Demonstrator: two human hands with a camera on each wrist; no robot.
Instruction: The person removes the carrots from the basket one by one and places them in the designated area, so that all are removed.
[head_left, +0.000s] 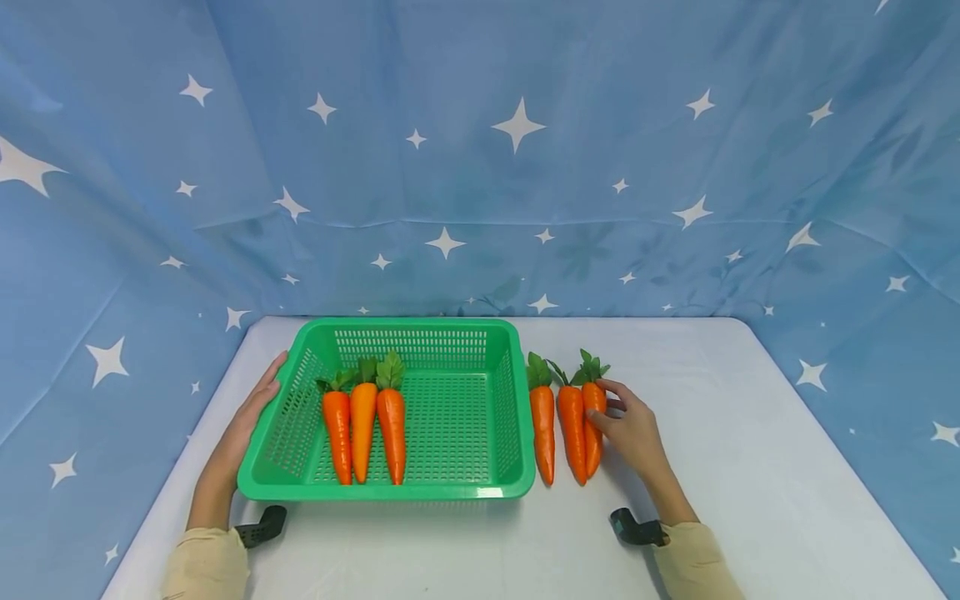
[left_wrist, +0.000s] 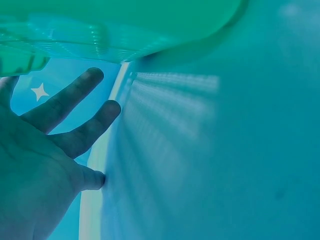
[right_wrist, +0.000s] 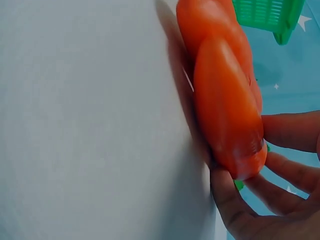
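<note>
My right hand [head_left: 628, 421] pinches the rightmost carrot [head_left: 593, 454] between thumb and fingers, near its leafy top. In the right wrist view that carrot [right_wrist: 225, 105] lies low over the white surface, with the fingers around its end. Two more carrots lie to its left, the middle carrot [head_left: 572, 433] against it and another carrot [head_left: 543, 433] beside the basket wall. The green basket [head_left: 386, 492] holds three carrots side by side in its left half, leaves toward the back. Along the basket's left side rests my left hand [head_left: 247, 421], its fingers [left_wrist: 75, 100] straight and spread.
A white table [head_left: 750, 467] bears the basket and the loose carrots. Behind it and at both sides hangs a blue curtain [head_left: 480, 183] with white stars. Each wrist wears a black camera mount, such as the right mount [head_left: 636, 528].
</note>
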